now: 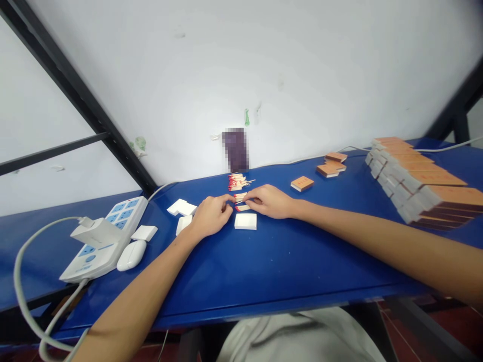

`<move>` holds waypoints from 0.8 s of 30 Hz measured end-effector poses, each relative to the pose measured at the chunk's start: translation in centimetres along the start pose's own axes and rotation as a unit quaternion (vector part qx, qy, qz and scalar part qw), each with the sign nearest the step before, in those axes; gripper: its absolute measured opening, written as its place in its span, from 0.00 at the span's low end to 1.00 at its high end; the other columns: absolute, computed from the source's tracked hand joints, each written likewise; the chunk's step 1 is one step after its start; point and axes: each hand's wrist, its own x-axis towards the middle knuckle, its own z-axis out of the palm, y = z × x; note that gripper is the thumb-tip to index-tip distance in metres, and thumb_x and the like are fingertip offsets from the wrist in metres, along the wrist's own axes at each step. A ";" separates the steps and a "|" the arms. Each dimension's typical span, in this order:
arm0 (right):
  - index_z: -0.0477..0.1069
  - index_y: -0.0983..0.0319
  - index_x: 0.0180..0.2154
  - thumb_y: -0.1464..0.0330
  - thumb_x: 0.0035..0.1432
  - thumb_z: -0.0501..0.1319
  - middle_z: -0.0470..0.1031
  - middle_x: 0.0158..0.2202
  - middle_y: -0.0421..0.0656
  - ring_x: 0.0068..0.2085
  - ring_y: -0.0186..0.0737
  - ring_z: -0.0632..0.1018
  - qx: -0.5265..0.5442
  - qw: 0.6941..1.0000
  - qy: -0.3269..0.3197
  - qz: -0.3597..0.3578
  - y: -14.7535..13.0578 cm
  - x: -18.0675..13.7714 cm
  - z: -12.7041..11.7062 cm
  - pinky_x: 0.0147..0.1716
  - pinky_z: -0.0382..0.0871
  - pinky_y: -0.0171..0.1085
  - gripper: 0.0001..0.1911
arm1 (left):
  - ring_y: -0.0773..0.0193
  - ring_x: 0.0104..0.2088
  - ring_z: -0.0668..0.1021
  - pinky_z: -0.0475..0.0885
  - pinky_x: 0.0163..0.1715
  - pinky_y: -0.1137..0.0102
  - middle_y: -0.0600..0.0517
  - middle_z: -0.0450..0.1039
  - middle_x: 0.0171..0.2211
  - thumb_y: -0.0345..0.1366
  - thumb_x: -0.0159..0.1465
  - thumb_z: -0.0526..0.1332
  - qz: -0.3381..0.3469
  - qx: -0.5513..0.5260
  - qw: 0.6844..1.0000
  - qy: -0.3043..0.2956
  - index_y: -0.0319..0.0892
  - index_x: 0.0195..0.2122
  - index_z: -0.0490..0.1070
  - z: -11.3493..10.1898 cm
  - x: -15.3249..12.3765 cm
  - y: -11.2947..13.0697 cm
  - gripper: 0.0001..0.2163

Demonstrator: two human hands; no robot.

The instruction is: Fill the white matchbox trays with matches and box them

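Observation:
My left hand and my right hand meet over a small bunch of red-tipped matches on the blue table. Both hands pinch the matches with curled fingers. A larger pile of matches lies just behind them near the wall. A white inner matchbox tray sits just in front of my hands. More white trays lie to the left of my left hand.
A white power strip with a plug and cable lies at the left, a white oval object beside it. Orange matchbox sleeves lie at the back right. A long stack of orange boxes fills the right.

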 end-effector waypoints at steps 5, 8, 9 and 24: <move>0.77 0.61 0.42 0.70 0.63 0.53 0.77 0.30 0.42 0.29 0.34 0.71 -0.001 1.000 0.007 -0.006 0.1 0.0 0.1 0.31 0.55 0.33 0.14 | 0.63 0.26 0.76 0.65 0.29 0.71 0.54 0.77 0.26 0.31 0.62 0.51 0.001 0.014 1.000 -0.004 0.46 0.50 0.75 0.0 0.0 0.1 0.19; 0.77 0.61 0.42 0.70 0.63 0.53 0.78 0.32 0.42 0.30 0.35 0.72 -0.004 1.000 0.007 -0.003 0.3 0.0 0.2 0.31 0.55 0.33 0.14 | 0.63 0.27 0.77 0.66 0.30 0.71 0.54 0.78 0.27 0.31 0.63 0.52 -0.002 0.018 1.000 -0.008 0.45 0.51 0.75 0.0 0.0 0.2 0.19; 0.77 0.61 0.42 0.70 0.63 0.53 0.79 0.32 0.42 0.30 0.35 0.72 -0.006 1.000 0.007 -0.003 0.3 0.0 0.3 0.31 0.56 0.33 0.14 | 0.63 0.27 0.77 0.66 0.30 0.71 0.54 0.78 0.27 0.31 0.62 0.52 -0.003 0.018 1.000 -0.009 0.45 0.51 0.75 0.0 0.0 0.2 0.19; 0.77 0.60 0.48 0.69 0.63 0.54 0.80 0.34 0.43 0.32 0.37 0.75 -0.008 1.000 0.011 0.011 0.4 0.0 0.3 0.33 0.58 0.33 0.16 | 0.64 0.24 0.74 0.62 0.26 0.71 0.53 0.78 0.25 0.32 0.62 0.51 -0.003 0.012 1.000 -0.006 0.45 0.46 0.78 -0.2 0.0 0.4 0.18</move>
